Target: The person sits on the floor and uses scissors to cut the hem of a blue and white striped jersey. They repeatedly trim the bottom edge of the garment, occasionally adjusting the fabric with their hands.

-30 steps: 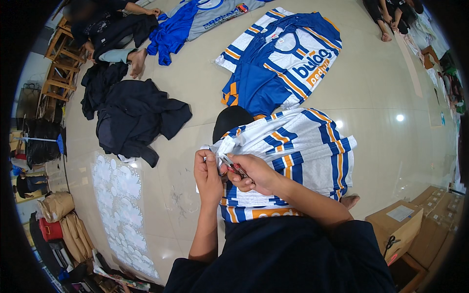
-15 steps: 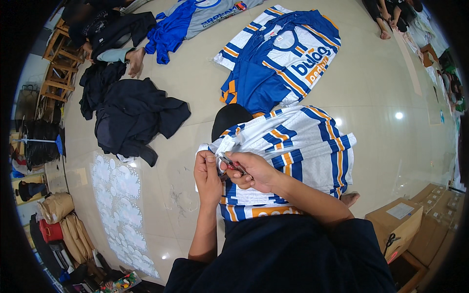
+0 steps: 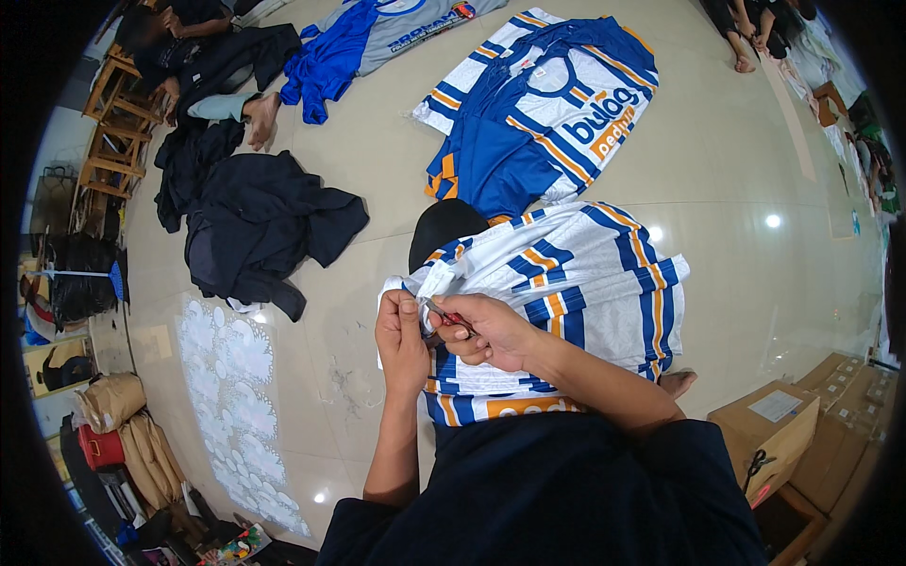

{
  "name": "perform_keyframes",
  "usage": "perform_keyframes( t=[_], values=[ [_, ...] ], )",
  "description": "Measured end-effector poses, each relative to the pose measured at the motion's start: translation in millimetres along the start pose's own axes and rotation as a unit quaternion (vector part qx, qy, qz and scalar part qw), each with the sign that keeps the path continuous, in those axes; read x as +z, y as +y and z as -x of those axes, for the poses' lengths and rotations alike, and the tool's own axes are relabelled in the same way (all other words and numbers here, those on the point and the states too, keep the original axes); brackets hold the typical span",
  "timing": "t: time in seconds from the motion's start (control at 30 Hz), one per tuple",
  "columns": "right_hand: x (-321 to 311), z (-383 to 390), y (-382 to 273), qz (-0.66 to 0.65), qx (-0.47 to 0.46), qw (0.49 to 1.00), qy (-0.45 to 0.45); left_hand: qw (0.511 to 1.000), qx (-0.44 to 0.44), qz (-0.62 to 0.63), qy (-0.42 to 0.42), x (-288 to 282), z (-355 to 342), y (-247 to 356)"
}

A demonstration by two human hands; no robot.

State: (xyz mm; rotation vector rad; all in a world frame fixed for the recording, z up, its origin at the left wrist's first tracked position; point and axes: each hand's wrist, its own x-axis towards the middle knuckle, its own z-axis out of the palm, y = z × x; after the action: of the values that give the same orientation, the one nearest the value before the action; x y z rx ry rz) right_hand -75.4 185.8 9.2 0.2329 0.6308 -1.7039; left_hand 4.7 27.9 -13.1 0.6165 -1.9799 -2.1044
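Pale tiled floor (image 3: 736,179) carries our work: a white jersey with blue and orange stripes (image 3: 585,283) lies just beyond us, its length running left to right. Our left hand (image 3: 401,335) pinches its near-left edge shut; our right hand (image 3: 491,332), touching it, closes on small red-handled snips (image 3: 445,315) at that edge.

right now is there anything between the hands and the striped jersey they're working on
Nothing visible. The left hand pinches the edge of the white, blue and orange striped jersey directly, and the right hand holds small red-handled snips right at that same edge.
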Motion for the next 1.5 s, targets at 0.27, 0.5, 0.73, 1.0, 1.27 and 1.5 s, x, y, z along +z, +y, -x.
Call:
perform_keyframes(
  t=[0.27,0.5,0.73,1.0,1.27,1.5],
  values=[
    [1,3,-1,0.01,0.003,1.0,0.013,1.0,-0.007,0.013,-0.004,0,0,2],
    [-2,2,0,-0.009,0.007,1.0,0.003,1.0,-0.003,-0.008,-0.002,-1,0,-5],
    [-2,1,0,0.007,-0.002,1.0,0.013,1.0,-0.01,-0.013,-0.008,-2,1,-5],
    [-11,3,2,-0.02,0.006,1.0,-0.02,1.0,-0.006,0.029,0.007,-3,-1,-7],
    [-17,11,-8,-0.018,0.001,1.0,-0.021,0.997,0.014,0.071,-0.014,9,1,18],
    [-21,11,-12,-0.023,-0.034,0.999,-0.015,0.999,0.006,0.052,0.0,-1,-1,6]
  ],
)
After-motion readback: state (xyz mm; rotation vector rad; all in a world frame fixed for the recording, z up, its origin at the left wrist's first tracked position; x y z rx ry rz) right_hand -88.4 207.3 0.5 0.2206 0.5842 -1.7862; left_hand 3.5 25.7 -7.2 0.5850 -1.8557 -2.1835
